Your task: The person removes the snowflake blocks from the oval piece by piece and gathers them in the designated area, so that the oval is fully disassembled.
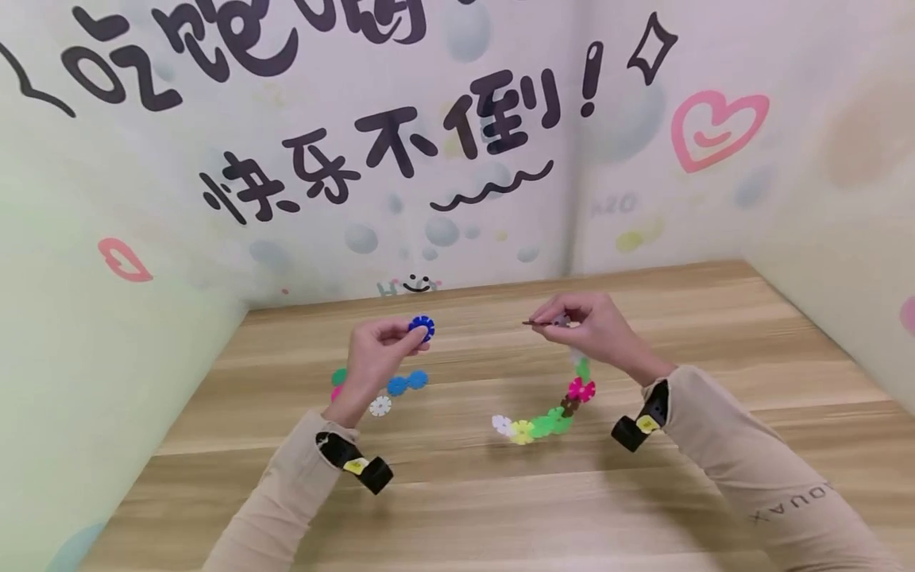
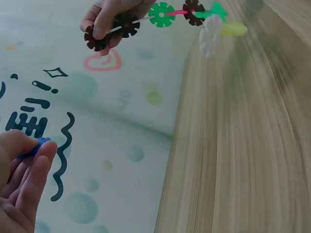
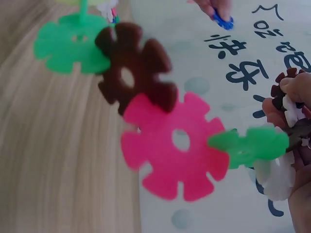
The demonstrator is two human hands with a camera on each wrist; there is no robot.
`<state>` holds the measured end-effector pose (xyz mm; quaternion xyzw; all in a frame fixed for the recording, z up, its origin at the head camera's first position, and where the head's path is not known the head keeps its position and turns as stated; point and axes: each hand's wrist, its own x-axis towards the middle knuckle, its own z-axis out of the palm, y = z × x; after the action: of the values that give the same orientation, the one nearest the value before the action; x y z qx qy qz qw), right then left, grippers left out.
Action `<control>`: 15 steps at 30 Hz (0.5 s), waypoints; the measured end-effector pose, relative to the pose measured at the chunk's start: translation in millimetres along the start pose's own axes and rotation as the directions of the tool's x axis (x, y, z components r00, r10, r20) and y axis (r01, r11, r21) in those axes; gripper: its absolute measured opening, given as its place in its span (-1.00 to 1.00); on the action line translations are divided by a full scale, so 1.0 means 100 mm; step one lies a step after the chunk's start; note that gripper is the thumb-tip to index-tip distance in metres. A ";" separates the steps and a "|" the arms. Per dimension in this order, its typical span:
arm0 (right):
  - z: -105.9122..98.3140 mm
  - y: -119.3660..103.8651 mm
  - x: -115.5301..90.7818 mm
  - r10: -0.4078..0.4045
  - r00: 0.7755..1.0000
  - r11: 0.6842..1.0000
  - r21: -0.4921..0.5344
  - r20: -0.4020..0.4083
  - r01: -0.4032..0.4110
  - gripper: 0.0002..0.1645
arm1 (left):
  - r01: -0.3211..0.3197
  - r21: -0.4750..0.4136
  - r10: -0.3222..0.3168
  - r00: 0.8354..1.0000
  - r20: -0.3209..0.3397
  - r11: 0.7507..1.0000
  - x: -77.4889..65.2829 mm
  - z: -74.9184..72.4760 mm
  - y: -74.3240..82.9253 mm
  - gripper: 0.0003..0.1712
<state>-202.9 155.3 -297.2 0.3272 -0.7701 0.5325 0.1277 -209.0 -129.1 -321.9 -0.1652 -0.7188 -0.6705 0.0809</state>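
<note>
My left hand (image 1: 373,353) pinches a dark blue notched plastic disc (image 1: 426,322) between thumb and fingers, raised over the table. To the right, my right hand (image 1: 593,327) pinches a brown notched disc (image 3: 278,91) at the end of a chain of interlocking discs. From that hand the chain hangs and curves down to the left, with a pink disc (image 3: 160,155), a green disc (image 3: 257,145), a yellow disc (image 1: 523,432) and a white end disc (image 1: 501,425) among its pieces. The blue disc and the brown disc are apart, at about the same height.
Beneath and beyond my left wrist lie loose discs on the wooden table (image 1: 457,508): two light blue ones (image 1: 397,387), a white one (image 1: 380,407), a green one (image 1: 339,376) and a partly hidden pink one (image 1: 337,392). A printed wall sheet (image 1: 500,238) rises behind the table.
</note>
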 end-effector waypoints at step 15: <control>-0.07 -0.25 -0.08 -0.012 0.999 1.000 -0.027 0.038 0.013 -0.86 | 0.102 0.278 -0.129 0.988 0.080 0.955 -0.26 -1.02 -0.41 -0.68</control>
<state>-182.2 159.4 -280.6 0.3403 -0.7775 0.5149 0.1207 -209.6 -235.8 -360.5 -0.1426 -0.8160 -0.5595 0.0284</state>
